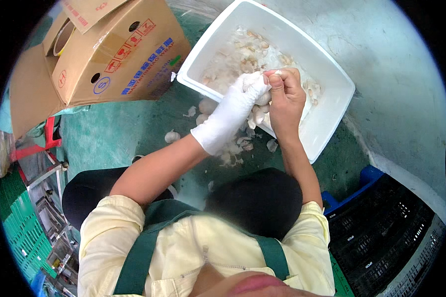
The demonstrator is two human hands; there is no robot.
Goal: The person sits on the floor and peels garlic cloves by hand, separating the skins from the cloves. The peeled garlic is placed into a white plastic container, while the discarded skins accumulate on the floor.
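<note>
My left hand (pixel 228 107), in a white glove, is closed around a garlic bulb (pixel 264 98) held over the near rim of a white tub (pixel 330 128). Bare, my right hand (pixel 289 98) meets it at the fingertips, thumb and forefinger pinching a small pale piece of garlic (pixel 278 72). Several cloves (pixel 259 115) show just below the hands; whether they are gripped or hang from the bulb is unclear. Inside the tub lies a layer of garlic skins and loose pieces (pixel 251 48). Partly hidden by my left forearm, more bulbs (pixel 207 105) rest on the floor.
A printed cardboard box (pixel 133 63) stands left of the tub, a roll (pixel 64 37) inside it. One garlic bulb (pixel 172 136) and scattered skins (pixel 232 150) lie on the green floor. Black plastic crates (pixel 379 226) are at right; a red frame (pixel 52 135) and green crates (pixel 24 226) at left.
</note>
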